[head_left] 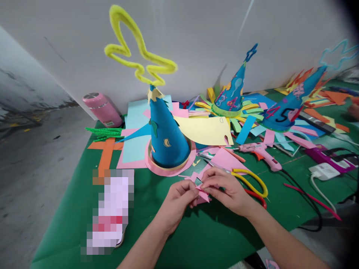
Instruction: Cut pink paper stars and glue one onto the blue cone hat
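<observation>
My left hand (179,198) and my right hand (227,188) meet over the green table (179,239), both pinching a small pink paper piece (202,195) between their fingertips. Just behind them stands a blue paper cone hat (166,130) on a pink ring, topped by a yellow pipe-cleaner shape (134,45). Yellow-handled scissors (252,183) lie right beside my right hand, with a pink paper sheet (227,158) behind them.
A pink glue gun (260,151) lies at right with cords and a white power strip (325,171). Two more blue cone hats (232,93) (291,102) stand among paper strips at the back. A pink bottle (102,110) is at back left, green pipe cleaners (103,132) nearby.
</observation>
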Motion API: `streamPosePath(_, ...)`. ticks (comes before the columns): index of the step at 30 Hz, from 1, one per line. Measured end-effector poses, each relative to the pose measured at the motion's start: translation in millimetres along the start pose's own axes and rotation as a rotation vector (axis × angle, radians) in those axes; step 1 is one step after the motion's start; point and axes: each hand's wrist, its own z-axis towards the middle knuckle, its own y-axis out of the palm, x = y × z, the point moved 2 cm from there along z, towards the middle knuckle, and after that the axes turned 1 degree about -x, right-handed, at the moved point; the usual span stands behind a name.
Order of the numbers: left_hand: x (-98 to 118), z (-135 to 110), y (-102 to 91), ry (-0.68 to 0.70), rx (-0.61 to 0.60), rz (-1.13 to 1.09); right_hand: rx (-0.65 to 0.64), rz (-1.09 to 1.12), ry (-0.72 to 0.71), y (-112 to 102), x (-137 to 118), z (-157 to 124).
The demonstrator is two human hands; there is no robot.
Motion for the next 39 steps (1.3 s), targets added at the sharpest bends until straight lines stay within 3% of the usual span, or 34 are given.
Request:
streamPosePath(4, 4, -1, 1.8, 0.133, 0.089, 0.272, -0.002, 0.031, 0.050, 1, -3, -1)
streamPosePath(10, 5, -3, 3.3, 0.391, 0.272, 0.659, 0.182, 0.163, 0.209, 6, 1, -5)
streamPosePath(15, 3, -6, 6.8, 0.644, 0.308, 1.025, 0.197, 0.161, 0.291, 15, 0, -2)
streamPosePath(18, 4, -8, 8.3, 0.690, 0.343, 1.121, 0.182, 0.173, 0.377, 18, -2, 3)
streamPosePath(21, 7, -7, 7.9, 0.602, 0.323, 1.002, 0.184, 0.175, 0.402, 17, -3, 6)
streamPosePath(29, 7, -3, 4.4, 0.239, 0.119, 0.447, 0.130, 0.378, 0.461, 12, 2, 7)
streamPosePath(39, 3, 0, 1.7, 0.060, -0.004, 0.104, 0.122, 0.337, 0.483, 8, 1, 7)
